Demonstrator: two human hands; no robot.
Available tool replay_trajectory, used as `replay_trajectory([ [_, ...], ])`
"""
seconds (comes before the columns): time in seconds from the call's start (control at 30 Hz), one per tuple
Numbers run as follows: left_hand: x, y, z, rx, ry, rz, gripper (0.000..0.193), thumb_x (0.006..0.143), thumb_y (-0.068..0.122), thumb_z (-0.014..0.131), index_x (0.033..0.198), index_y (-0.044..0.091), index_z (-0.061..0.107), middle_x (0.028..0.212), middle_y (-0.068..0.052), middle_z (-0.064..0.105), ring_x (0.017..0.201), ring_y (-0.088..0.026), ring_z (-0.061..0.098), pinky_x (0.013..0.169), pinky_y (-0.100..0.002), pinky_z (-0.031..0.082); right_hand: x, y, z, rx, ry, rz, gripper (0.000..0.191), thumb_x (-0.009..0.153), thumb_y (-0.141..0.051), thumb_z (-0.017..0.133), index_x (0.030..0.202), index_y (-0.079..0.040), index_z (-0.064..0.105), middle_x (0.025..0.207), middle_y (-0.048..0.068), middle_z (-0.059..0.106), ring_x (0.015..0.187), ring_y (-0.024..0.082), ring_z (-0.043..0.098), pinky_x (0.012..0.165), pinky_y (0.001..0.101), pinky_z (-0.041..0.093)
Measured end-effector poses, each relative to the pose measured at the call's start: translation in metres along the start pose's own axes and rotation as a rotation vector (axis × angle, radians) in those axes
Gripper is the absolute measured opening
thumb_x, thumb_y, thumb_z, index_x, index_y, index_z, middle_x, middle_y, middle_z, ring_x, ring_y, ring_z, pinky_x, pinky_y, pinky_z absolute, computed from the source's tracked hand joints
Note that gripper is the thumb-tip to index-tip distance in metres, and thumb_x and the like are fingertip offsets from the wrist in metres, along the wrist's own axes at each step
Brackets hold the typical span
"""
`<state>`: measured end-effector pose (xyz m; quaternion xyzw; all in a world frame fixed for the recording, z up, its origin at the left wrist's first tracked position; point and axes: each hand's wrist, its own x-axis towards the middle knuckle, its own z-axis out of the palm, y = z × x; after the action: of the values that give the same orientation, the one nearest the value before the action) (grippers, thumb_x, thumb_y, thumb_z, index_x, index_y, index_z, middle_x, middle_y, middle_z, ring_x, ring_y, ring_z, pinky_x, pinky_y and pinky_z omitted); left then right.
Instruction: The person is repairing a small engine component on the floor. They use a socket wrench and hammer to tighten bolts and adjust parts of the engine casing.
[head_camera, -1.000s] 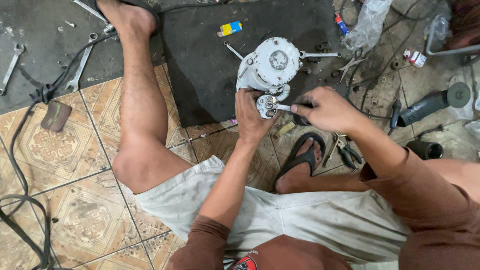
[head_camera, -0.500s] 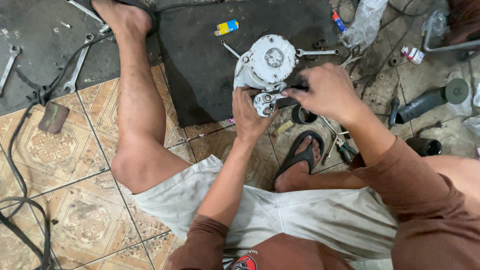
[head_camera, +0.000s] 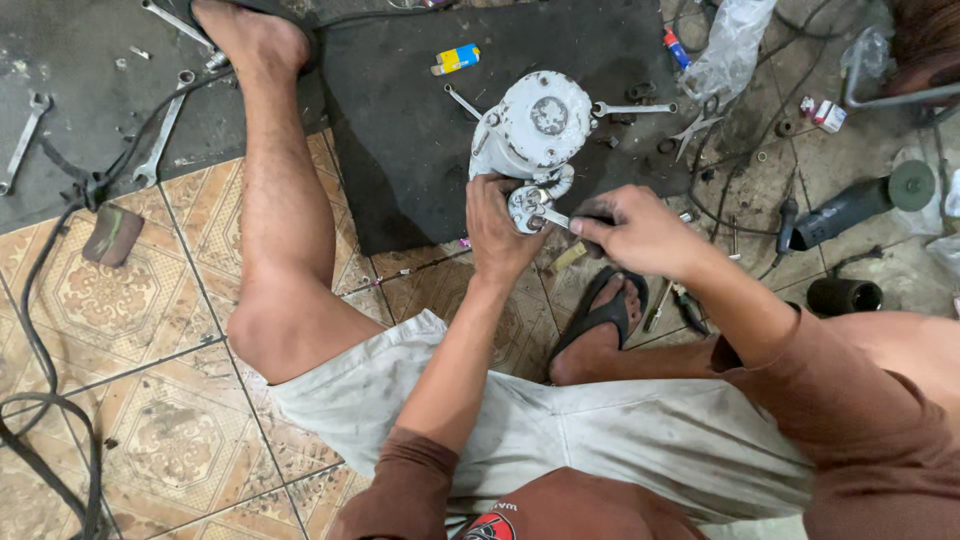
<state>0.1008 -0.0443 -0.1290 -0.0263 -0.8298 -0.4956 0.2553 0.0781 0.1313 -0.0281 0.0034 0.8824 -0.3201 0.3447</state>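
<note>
A pale grey round motor housing (head_camera: 535, 128) stands on a dark rubber mat (head_camera: 400, 130) between my legs. My left hand (head_camera: 497, 232) grips a small round metal part (head_camera: 527, 205) at the housing's near end. My right hand (head_camera: 640, 230) is closed on a dark-handled screwdriver (head_camera: 565, 220), whose tip touches that small part. Both forearms wear brown sleeves.
Wrenches (head_camera: 160, 130) lie on the grey floor at the left, another wrench (head_camera: 630, 108) beside the housing. A yellow-and-blue small object (head_camera: 455, 60) sits on the mat. An angle grinder (head_camera: 850, 205), pliers (head_camera: 690, 305), cables (head_camera: 40, 300) and a plastic bag (head_camera: 730, 45) surround me.
My right hand swung up toward the housing and has come back down to the right, the screwdriver tip staying at the small part. My left hand keeps its grip.
</note>
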Motion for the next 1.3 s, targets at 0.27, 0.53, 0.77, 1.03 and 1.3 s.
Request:
replay_trajectory([
  [0.27, 0.000, 0.002, -0.001, 0.009, -0.021, -0.006, 0.066, 0.058, 0.015, 0.094, 0.108, 0.001, 0.054, 0.109, -0.019, 0.055, 0.107, -0.041, 0.055, 0.091, -0.049, 0.046, 0.001, -0.020, -0.023, -0.387, 0.201, -0.219, 0.028, 0.087, -0.034, 0.073, 0.103, -0.012, 0.080, 0.088, 0.022, 0.073, 0.089, 0.043, 0.069, 0.082, 0.0517, 0.054],
  [0.53, 0.002, 0.002, 0.000, 0.010, -0.011, 0.003, 0.059, 0.064, 0.015, 0.092, 0.107, 0.001, 0.054, 0.108, -0.019, 0.055, 0.106, -0.040, 0.055, 0.093, -0.050, 0.046, 0.001, -0.026, -0.027, -0.395, 0.234, -0.214, 0.028, 0.088, -0.035, 0.072, 0.104, -0.013, 0.080, 0.089, 0.021, 0.074, 0.088, 0.043, 0.069, 0.080, 0.0515, 0.054],
  [0.77, 0.000, 0.003, -0.001, 0.022, -0.030, -0.006, 0.063, 0.062, 0.015, 0.093, 0.108, 0.000, 0.053, 0.108, -0.019, 0.053, 0.106, -0.040, 0.055, 0.091, -0.049, 0.046, 0.014, -0.024, -0.034, -0.464, 0.299, -0.268, 0.036, 0.089, -0.043, 0.075, 0.102, -0.010, 0.080, 0.085, 0.019, 0.076, 0.080, 0.039, 0.072, 0.080, 0.0473, 0.056],
  [1.03, -0.004, -0.004, 0.001, 0.034, -0.049, -0.013, 0.065, 0.060, 0.011, 0.091, 0.113, 0.003, 0.054, 0.113, -0.017, 0.054, 0.110, -0.038, 0.055, 0.094, -0.049, 0.046, 0.006, 0.013, 0.033, 0.225, -0.006, -0.450, 0.023, 0.102, -0.016, 0.065, 0.111, 0.005, 0.070, 0.093, 0.011, 0.073, 0.083, 0.012, 0.062, 0.076, 0.0347, 0.053],
  [1.3, -0.011, 0.022, -0.011, -0.150, 0.049, 0.047, 0.060, 0.070, 0.016, 0.089, 0.117, 0.001, 0.055, 0.121, -0.020, 0.053, 0.114, -0.039, 0.053, 0.100, -0.049, 0.044, 0.002, 0.027, -0.004, 0.486, 0.051, -0.264, 0.013, 0.100, -0.008, 0.062, 0.105, 0.002, 0.068, 0.084, 0.003, 0.069, 0.075, 0.007, 0.062, 0.068, 0.0264, 0.053],
])
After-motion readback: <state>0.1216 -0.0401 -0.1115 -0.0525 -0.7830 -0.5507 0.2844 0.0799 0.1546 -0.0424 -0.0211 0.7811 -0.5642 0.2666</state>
